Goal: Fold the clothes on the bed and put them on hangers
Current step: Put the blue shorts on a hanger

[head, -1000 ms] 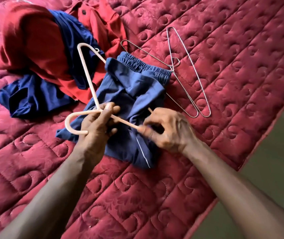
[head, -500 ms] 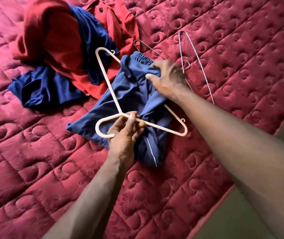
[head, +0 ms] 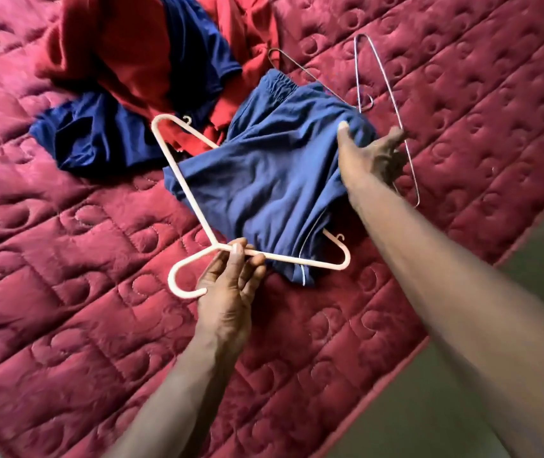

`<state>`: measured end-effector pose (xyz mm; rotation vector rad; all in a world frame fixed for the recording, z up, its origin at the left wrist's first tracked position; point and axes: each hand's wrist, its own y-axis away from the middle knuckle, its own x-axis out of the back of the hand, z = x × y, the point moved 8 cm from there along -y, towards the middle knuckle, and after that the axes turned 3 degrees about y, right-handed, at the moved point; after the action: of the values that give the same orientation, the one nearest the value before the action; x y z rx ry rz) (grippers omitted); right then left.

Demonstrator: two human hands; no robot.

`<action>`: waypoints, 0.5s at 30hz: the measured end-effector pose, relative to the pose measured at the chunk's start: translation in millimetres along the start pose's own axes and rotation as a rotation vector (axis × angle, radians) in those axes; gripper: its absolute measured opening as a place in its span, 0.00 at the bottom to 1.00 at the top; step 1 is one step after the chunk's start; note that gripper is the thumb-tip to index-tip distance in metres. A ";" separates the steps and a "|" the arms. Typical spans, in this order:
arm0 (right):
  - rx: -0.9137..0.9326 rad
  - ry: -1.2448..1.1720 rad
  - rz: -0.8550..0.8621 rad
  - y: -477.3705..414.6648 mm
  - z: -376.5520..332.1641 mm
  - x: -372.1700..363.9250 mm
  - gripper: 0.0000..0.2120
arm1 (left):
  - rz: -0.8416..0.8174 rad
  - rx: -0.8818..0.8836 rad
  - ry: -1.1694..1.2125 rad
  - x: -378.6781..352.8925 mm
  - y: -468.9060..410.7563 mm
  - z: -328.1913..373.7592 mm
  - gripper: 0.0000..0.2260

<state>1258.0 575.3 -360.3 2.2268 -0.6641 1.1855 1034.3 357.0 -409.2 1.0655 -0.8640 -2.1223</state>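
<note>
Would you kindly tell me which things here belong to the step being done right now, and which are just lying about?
In use:
- blue shorts, gripped at the edge by the right hand
- pink hanger, pinched at its neck by the left hand

Lying about for now:
- two wire hangers
- pile of red and blue clothes
- red quilt underneath
</note>
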 end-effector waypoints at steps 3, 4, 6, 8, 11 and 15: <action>0.034 0.024 -0.213 48.5 36.7 -22.8 0.54 | 0.008 0.031 0.037 2.1 11.7 -9.1 0.06; 0.069 0.066 -0.261 56.9 45.0 -29.6 0.49 | 0.009 0.041 0.044 2.8 14.7 -12.3 0.06; 0.081 -0.025 -0.314 57.8 50.9 -35.2 0.34 | 0.033 0.057 0.052 12.2 20.7 -19.2 0.06; -0.039 -0.283 -0.344 50.9 53.3 -35.2 0.23 | 0.094 0.049 0.067 34.6 25.8 -21.1 0.06; -0.187 -0.576 -0.383 45.6 53.0 -34.3 0.18 | 0.183 0.008 0.072 73.4 35.2 -16.7 0.06; -0.351 -0.656 -0.572 68.0 75.9 -53.9 0.20 | 0.216 -0.066 0.058 85.4 35.3 10.2 0.06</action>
<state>1233.1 485.0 -427.5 2.2490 -0.3756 0.0416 991.4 274.7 -415.5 0.9503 -0.8359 -1.9183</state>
